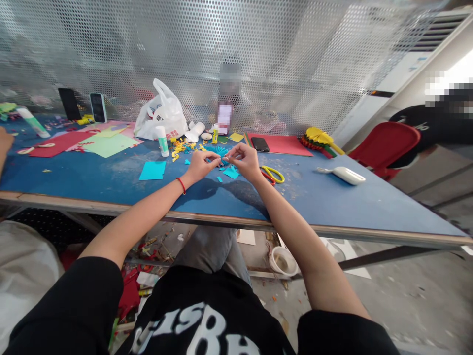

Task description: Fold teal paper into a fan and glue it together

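Observation:
Over the middle of the table, my left hand and my right hand meet fingertip to fingertip, both pinched on a bit of blue paper. Its exact shape is mostly hidden by my fingers. Right behind them shows a fringed blue paper piece; whether it is joined to what I pinch, I cannot tell. Below my hands lies a blue paper scrap. To the left is a flat blue paper sheet, and a glue stick stands behind it. Scissors with yellow and red handles lie beside my right wrist.
A white plastic bag, yellow paper shreds and a propped phone stand or lie behind. Another phone rests on red paper. At right are a yellow paper flower and a white tool. Another person's hand is far left.

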Tool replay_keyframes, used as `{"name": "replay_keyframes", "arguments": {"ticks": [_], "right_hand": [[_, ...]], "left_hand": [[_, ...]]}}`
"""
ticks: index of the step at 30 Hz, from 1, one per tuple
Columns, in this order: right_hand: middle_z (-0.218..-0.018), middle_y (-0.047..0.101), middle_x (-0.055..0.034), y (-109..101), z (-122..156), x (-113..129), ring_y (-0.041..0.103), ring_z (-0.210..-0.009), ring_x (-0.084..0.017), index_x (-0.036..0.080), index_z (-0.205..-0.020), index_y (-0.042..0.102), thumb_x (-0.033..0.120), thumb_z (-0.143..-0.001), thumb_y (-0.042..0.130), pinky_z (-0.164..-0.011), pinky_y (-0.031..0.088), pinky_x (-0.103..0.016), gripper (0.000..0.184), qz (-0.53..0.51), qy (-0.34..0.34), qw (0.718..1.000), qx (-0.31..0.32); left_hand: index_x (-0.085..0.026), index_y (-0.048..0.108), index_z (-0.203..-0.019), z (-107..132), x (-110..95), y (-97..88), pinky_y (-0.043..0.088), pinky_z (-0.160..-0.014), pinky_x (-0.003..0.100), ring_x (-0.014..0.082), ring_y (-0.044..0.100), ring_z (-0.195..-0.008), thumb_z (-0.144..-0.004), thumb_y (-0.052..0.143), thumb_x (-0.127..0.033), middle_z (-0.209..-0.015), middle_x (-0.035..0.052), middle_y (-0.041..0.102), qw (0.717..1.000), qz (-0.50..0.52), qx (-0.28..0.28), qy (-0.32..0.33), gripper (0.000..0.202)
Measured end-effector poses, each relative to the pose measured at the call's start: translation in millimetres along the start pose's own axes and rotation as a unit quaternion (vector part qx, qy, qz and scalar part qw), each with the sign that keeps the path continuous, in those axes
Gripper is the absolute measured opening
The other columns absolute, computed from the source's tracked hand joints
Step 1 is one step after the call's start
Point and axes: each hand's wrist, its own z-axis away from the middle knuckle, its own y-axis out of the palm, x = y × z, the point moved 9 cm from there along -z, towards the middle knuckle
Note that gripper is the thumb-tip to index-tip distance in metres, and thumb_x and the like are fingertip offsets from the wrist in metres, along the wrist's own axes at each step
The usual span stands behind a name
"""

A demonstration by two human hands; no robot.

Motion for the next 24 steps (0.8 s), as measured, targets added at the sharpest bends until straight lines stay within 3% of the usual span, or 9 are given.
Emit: {"name": "replay_keyframes", "arguments": {"ticks": [6,12,17,24], "right_hand": [[-0.082,0.074,-0.0049,2,-1,-9,0.066,-0.068,-0.016,0.022,-0.077,0.057,0.067,-0.061,0.090,-0.056,0.044,-0.027,0.058,-0.019,0.017,1.000,0.006],[-0.085,0.075,-0.0044,2,-4,-14,0.069,-0.074,-0.018,0.023,-0.082,0.056,0.066,-0.055,0.093,-0.068,0.056,-0.032,0.063,-0.051,0.022,0.998,0.015],[-0.084,0.075,-0.0041,5,-4,-19,0.072,-0.077,-0.019,0.022,-0.087,0.058,0.058,-0.053,0.097,-0.074,0.060,-0.033,0.064,-0.087,0.053,0.994,0.047],[-0.078,0.075,-0.0002,4,-1,-24,0.074,-0.077,-0.019,0.023,-0.084,0.055,0.050,-0.048,0.101,-0.073,0.060,-0.032,0.064,-0.143,0.104,0.984,0.033]], "left_hand": [[-0.016,0.083,-0.085,-1,1,-2.0,0.050,-0.056,0.024,0.0169,0.069,-0.065,-0.083,0.078,-0.036,-0.081,0.0076,0.081,1.000,0.009,-0.014,0.005,0.020],[-0.017,0.083,-0.084,-2,2,-1.4,0.051,-0.058,0.025,0.0155,0.067,-0.062,-0.083,0.075,-0.027,-0.079,0.0061,0.080,1.000,-0.003,-0.007,0.004,0.013],[-0.017,0.083,-0.083,-3,0,-0.7,0.052,-0.060,0.025,0.0164,0.069,-0.065,-0.083,0.076,-0.027,-0.077,0.0060,0.079,1.000,-0.007,0.006,0.008,0.012],[-0.016,0.082,-0.082,-3,7,4.0,0.053,-0.056,0.025,0.0167,0.069,-0.062,-0.079,0.074,-0.037,-0.076,0.0067,0.079,0.994,0.101,0.033,-0.028,0.022]]}}
